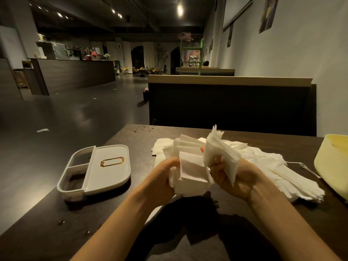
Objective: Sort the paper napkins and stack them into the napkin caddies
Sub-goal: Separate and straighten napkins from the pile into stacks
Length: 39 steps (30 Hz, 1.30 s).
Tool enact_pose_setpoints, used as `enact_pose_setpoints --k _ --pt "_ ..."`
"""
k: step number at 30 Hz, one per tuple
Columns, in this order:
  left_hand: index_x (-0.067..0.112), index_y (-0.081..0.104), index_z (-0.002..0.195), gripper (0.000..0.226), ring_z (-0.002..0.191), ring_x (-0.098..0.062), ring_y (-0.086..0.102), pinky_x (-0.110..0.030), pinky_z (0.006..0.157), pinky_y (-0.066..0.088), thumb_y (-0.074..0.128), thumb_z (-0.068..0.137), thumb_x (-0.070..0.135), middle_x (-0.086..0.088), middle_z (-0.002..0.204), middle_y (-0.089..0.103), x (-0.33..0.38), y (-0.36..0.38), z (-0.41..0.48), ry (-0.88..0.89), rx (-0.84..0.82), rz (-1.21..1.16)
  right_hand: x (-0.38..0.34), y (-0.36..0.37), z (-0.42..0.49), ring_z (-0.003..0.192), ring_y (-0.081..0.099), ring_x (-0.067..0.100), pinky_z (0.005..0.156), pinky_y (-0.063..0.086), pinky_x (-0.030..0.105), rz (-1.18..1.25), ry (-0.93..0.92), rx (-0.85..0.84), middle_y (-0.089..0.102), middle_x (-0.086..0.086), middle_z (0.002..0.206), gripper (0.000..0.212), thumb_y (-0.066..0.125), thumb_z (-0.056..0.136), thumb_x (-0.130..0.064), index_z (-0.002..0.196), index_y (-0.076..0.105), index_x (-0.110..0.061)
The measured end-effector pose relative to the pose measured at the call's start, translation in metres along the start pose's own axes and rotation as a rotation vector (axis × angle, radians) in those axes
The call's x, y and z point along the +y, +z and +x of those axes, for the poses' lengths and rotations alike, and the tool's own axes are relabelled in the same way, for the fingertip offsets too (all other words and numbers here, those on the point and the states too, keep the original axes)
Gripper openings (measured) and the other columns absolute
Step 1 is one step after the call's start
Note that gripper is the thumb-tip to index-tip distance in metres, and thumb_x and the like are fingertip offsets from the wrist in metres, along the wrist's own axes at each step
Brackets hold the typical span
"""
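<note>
Dim restaurant, a dark booth seat back (226,106) across the way, and in front a dark wooden table (113,213). Both hands are up over the middle of the near edge, and both are busy. The left hand (163,178) has its fingers curled round a squared-up bundle of folded napkins (192,172). The right hand (231,178) pinches a second sheaf (220,147), fanned out and standing upright, just beside the first.

Behind and to the right of the hands, a loose pile of napkins (282,172) sprawls toward the right edge, where a pale yellow container (333,162) sits half out of view. The white napkin caddy (107,166) waits by the left edge, well apart from the hands. Its gold-framed lid covers most of it, and the two open compartments at its left end show no white paper.

So this looks like the sorting step: gathering and squaring, with nothing stacked yet. Next, I'd say, the two handfuls need their edges aligned into one neat block. Then comes the carry left to the caddy, and that lid probably has to come open first.
</note>
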<state>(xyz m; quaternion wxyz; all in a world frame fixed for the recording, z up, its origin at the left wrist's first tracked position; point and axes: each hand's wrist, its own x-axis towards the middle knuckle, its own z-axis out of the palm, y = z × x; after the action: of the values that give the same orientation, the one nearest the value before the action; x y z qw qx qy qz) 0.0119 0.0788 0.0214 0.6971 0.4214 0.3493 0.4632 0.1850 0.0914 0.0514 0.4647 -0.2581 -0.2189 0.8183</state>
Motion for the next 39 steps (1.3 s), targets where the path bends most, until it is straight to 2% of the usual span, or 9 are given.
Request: enact_pose_setpoints --k 6,11,16,20,25,29,32,36,39 --pt "0.018 0.046 0.132 0.088 0.109 -0.030 0.062 -0.040 0.085 0.054 0.082 0.056 0.043 -0.015 0.122 0.062 -0.001 -0.008 0.002 -0.079 -0.126 -0.091 -0.001 0.003 -0.002 0.034 0.050 0.008 0.033 0.044 0.014 0.085 0.032 0.015 0.053 0.013 0.059 0.035 0.034 0.100 -0.013 0.095 0.062 0.007" --pt "0.021 0.049 0.120 0.060 0.103 -0.028 0.060 -0.037 0.077 0.058 0.067 0.063 0.014 -0.013 0.111 0.062 -0.002 -0.001 0.001 -0.051 -0.079 0.009 -0.003 0.005 -0.005 0.034 0.049 0.007 0.035 0.043 0.011 0.081 0.033 -0.023 0.053 0.009 0.053 0.024 0.043 0.089 -0.009 0.098 0.062 0.004" --pt "0.020 0.050 0.116 0.058 0.110 -0.032 0.055 -0.039 0.077 0.058 0.060 0.062 0.001 -0.017 0.119 0.056 -0.003 0.000 0.002 -0.056 -0.047 0.001 -0.008 0.008 -0.008 0.035 0.048 0.007 0.034 0.043 0.012 0.098 0.018 -0.055 0.058 0.016 0.071 0.024 0.060 0.067 -0.004 0.084 0.070 0.008" --pt "0.018 0.049 0.114 0.059 0.111 -0.032 0.052 -0.041 0.085 0.052 0.059 0.060 -0.004 -0.017 0.119 0.053 -0.002 0.000 0.003 -0.069 -0.032 0.000 -0.011 0.005 -0.011 0.037 0.052 0.010 0.036 0.046 0.014 0.138 -0.002 -0.212 0.056 0.013 0.063 0.069 0.091 0.023 0.007 0.090 0.072 0.008" --pt "0.016 0.045 0.123 0.062 0.112 -0.032 0.051 -0.041 0.084 0.051 0.058 0.067 -0.008 -0.018 0.122 0.051 0.000 -0.001 0.003 -0.072 -0.013 -0.001 -0.018 0.000 -0.012 0.045 0.059 0.009 0.045 0.051 0.014 0.067 -0.031 -0.289 0.062 0.034 0.111 0.069 0.094 0.030 0.000 0.096 0.073 0.003" --pt "0.015 0.048 0.120 0.047 0.106 -0.029 0.056 -0.036 0.076 0.056 0.047 0.080 -0.010 -0.016 0.117 0.057 0.000 0.001 0.001 -0.084 0.013 -0.036 -0.023 -0.003 -0.009 0.049 0.062 0.010 0.046 0.055 0.020 0.039 -0.117 -0.170 0.061 0.027 0.119 0.058 0.086 0.055 -0.012 0.109 0.067 -0.003" --pt "0.017 0.053 0.107 0.029 0.093 -0.027 0.059 -0.032 0.064 0.058 0.051 0.080 0.005 -0.013 0.105 0.060 0.003 0.003 -0.001 -0.140 0.027 -0.107 -0.021 0.001 -0.009 0.052 0.059 0.011 0.046 0.052 0.019 -0.253 -0.206 -0.049 0.066 0.018 0.097 0.025 0.054 0.083 -0.018 0.094 0.069 -0.001" --pt "0.013 0.055 0.114 0.042 0.085 -0.025 0.059 -0.034 0.066 0.055 0.059 0.074 0.024 -0.014 0.102 0.057 -0.001 -0.004 0.003 -0.091 0.057 -0.147 -0.014 -0.001 -0.005 0.086 0.063 0.020 0.077 0.055 0.039 -1.017 -0.348 -0.062 0.067 0.020 0.103 0.018 0.055 0.090 -0.008 0.100 0.069 -0.002" --pt "0.004 0.055 0.111 0.043 0.080 -0.025 0.057 -0.034 0.066 0.050 0.061 0.078 0.031 -0.017 0.100 0.057 -0.003 -0.008 0.006 -0.105 0.089 -0.187 -0.007 0.003 -0.004 0.103 0.061 0.015 0.087 0.054 0.038 -1.370 -0.376 -0.170 0.069 -0.001 0.110 0.018 0.060 0.088 -0.009 0.090 0.074 -0.021"
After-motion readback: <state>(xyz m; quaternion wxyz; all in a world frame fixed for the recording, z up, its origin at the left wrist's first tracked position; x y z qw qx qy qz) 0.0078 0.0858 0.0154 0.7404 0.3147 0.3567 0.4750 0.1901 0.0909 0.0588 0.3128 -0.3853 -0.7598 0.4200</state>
